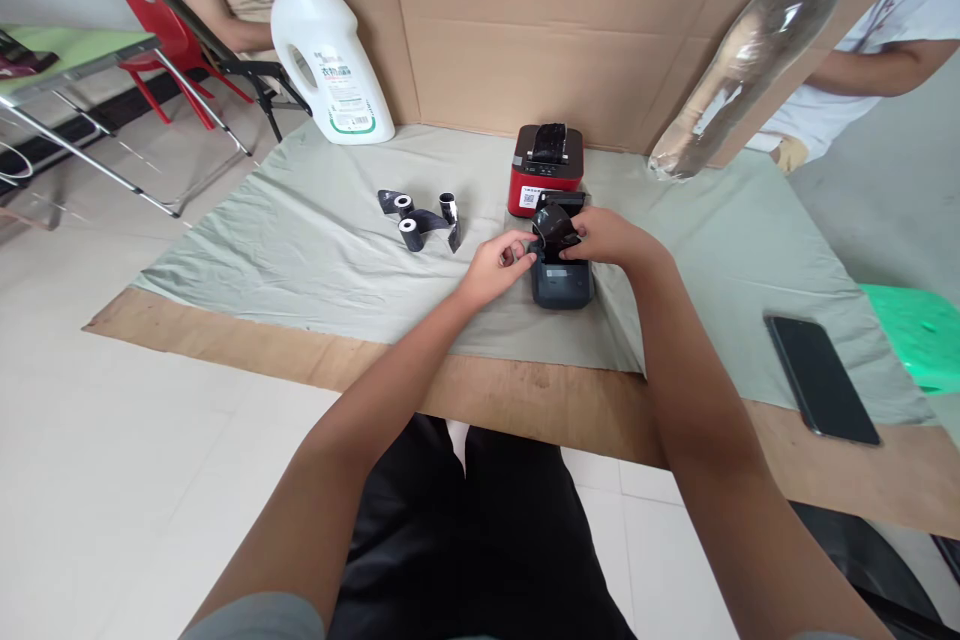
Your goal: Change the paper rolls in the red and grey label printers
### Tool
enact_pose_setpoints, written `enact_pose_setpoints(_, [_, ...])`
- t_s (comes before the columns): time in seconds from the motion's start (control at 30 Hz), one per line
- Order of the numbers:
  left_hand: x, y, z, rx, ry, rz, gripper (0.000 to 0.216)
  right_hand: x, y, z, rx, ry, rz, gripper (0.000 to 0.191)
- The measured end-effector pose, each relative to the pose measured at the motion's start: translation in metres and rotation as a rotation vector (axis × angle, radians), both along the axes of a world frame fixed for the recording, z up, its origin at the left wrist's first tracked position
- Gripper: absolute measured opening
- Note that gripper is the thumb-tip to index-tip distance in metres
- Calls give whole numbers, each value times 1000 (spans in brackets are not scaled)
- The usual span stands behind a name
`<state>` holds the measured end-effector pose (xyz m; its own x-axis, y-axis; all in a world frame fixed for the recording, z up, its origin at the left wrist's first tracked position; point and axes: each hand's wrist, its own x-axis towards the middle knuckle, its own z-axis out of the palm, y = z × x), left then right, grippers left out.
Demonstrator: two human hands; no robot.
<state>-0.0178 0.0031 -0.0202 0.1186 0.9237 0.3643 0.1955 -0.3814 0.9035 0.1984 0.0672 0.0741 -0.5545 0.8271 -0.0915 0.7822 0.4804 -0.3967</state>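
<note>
A small dark label printer [562,288] stands near the middle of the cloth-covered table with its lid up. Over its open bay is a black paper roll [553,222], gripped by the closed fingers of my right hand [606,238] from the right. On the other side, my left hand [499,265] is closed, thumb and forefinger pinching at the printer's left edge beside the bay. What lies inside the bay is mostly hidden by the roll and fingers. Directly behind stands a red and black printer [525,188] with a black strip sticking out of its top.
Several small rolls with black strips [411,235] lie to the left. A white detergent bottle [330,60] and a clear plastic bottle [750,55] stand against a cardboard partition [525,30]. A phone [821,380] rests at the right front edge. Two people sit beyond the partition.
</note>
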Motion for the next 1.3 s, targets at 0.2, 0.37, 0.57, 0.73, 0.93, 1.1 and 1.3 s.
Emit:
enact_pose_setpoints(0.2, [1,-3,3,77,98,-5,33,20,-14,35,-241,123,-30,35])
enact_pose_setpoints(0.37, [8,-17,11,248,260,-6,23,27,-29,57,-300,120,2,40])
enact_pose_setpoints(0.57, [10,-23,12,361,363,-40,19,10,-18,29,174,450,-246,37])
enact_pose_setpoints(0.73, [8,-22,11,398,390,-42,21,4,-4,11,132,432,-225,29])
enact_pose_setpoints(0.93, [9,-24,13,359,365,-19,21,10,-11,20,-187,196,-81,17])
enact_pose_setpoints(1.1, [5,-24,17,272,418,18,34,11,-7,13,-188,109,-173,33])
enact_pose_setpoints(1.3, [1,-14,13,122,453,23,50,13,-4,15,-424,64,-262,54])
